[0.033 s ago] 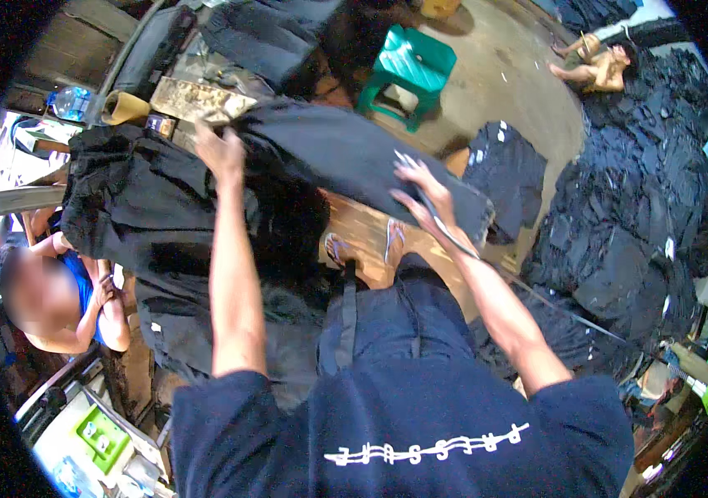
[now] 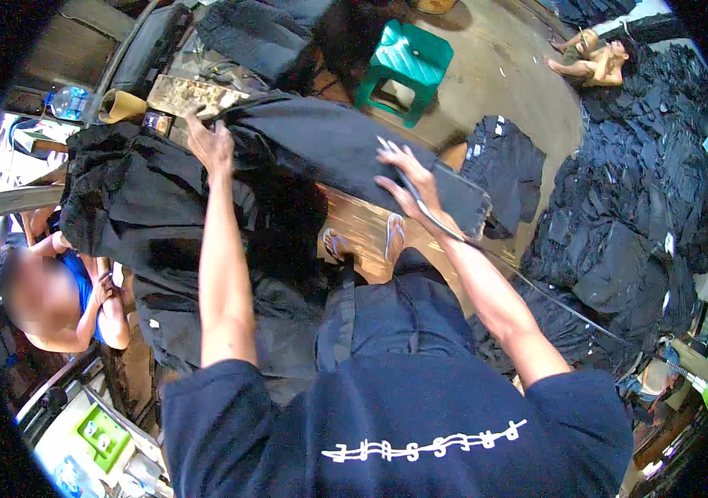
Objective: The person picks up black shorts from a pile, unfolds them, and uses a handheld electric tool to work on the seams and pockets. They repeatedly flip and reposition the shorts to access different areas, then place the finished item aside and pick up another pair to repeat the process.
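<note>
A dark trouser leg point(image 2: 321, 137) lies stretched in front of me, running from upper left to lower right. My left hand point(image 2: 213, 148) is at its far left end, fingers apart; I see nothing held in it. Over the right part of the cloth is my right hand point(image 2: 413, 184), thumb and fingers curved around a slim tool on a thin dark cord point(image 2: 549, 299). The cord runs back along my right forearm; the tool's tip is too small to make out. Below my left hand more black garments point(image 2: 146, 191) are heaped.
A green plastic stool point(image 2: 412, 62) stands beyond the cloth. Big piles of dark cloth point(image 2: 636, 191) fill the right side, and a smaller dark garment point(image 2: 503, 170) lies on the floor. One person point(image 2: 47, 290) sits at left, another point(image 2: 603, 62) far right.
Both my hands have shifted slightly left, the right one also a little farther away over the cloth. The trouser leg has moved a little left and away at its left end.
</note>
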The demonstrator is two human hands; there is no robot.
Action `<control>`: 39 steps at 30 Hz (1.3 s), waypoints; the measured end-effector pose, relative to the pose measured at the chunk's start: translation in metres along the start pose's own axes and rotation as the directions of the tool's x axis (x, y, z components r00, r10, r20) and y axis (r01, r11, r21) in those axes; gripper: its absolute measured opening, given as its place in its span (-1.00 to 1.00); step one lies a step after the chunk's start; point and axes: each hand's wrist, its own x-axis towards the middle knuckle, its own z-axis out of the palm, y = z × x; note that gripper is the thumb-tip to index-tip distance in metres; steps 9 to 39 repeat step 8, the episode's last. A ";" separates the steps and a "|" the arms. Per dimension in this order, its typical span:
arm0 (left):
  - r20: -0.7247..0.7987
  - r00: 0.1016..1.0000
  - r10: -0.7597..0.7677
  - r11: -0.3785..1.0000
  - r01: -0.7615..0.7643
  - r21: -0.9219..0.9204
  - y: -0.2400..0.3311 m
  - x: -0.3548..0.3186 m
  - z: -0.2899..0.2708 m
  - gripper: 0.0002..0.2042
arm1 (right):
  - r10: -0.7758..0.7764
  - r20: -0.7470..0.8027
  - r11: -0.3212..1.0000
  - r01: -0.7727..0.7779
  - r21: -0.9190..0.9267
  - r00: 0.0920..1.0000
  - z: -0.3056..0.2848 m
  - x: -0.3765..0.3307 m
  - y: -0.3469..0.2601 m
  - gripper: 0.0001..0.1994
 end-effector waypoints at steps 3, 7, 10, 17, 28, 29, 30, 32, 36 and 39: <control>-0.253 0.937 0.240 0.943 -0.164 0.290 0.010 -0.023 0.001 -0.47 | -0.004 0.008 0.998 0.004 0.070 1.000 0.001 0.027 -0.008 -0.57; -0.341 0.909 -0.238 0.971 0.220 -0.093 0.055 -0.147 0.038 -0.03 | 0.142 -0.126 0.986 -0.130 0.104 0.982 -0.069 0.006 0.024 -0.58; -0.341 0.905 -0.253 0.967 0.240 -0.082 0.059 -0.158 0.042 -0.03 | 0.337 -0.102 0.938 -0.324 0.123 0.936 -0.090 -0.009 0.035 -0.57; -0.341 0.905 -0.253 0.967 0.240 -0.082 0.059 -0.158 0.042 -0.03 | 0.337 -0.102 0.938 -0.324 0.123 0.936 -0.090 -0.009 0.035 -0.57; -0.341 0.905 -0.253 0.967 0.240 -0.082 0.059 -0.158 0.042 -0.03 | 0.337 -0.102 0.938 -0.324 0.123 0.936 -0.090 -0.009 0.035 -0.57; -0.341 0.905 -0.253 0.967 0.240 -0.082 0.059 -0.158 0.042 -0.03 | 0.337 -0.102 0.938 -0.324 0.123 0.936 -0.090 -0.009 0.035 -0.57; -0.341 0.905 -0.253 0.967 0.240 -0.082 0.059 -0.158 0.042 -0.03 | 0.337 -0.102 0.938 -0.324 0.123 0.936 -0.090 -0.009 0.035 -0.57; -0.341 0.905 -0.253 0.967 0.240 -0.082 0.059 -0.158 0.042 -0.03 | 0.337 -0.102 0.938 -0.324 0.123 0.936 -0.090 -0.009 0.035 -0.57; -0.341 0.905 -0.253 0.967 0.240 -0.082 0.059 -0.158 0.042 -0.03 | 0.337 -0.102 0.938 -0.324 0.123 0.936 -0.090 -0.009 0.035 -0.57; -0.341 0.905 -0.253 0.967 0.240 -0.082 0.059 -0.158 0.042 -0.03 | 0.337 -0.102 0.938 -0.324 0.123 0.936 -0.090 -0.009 0.035 -0.57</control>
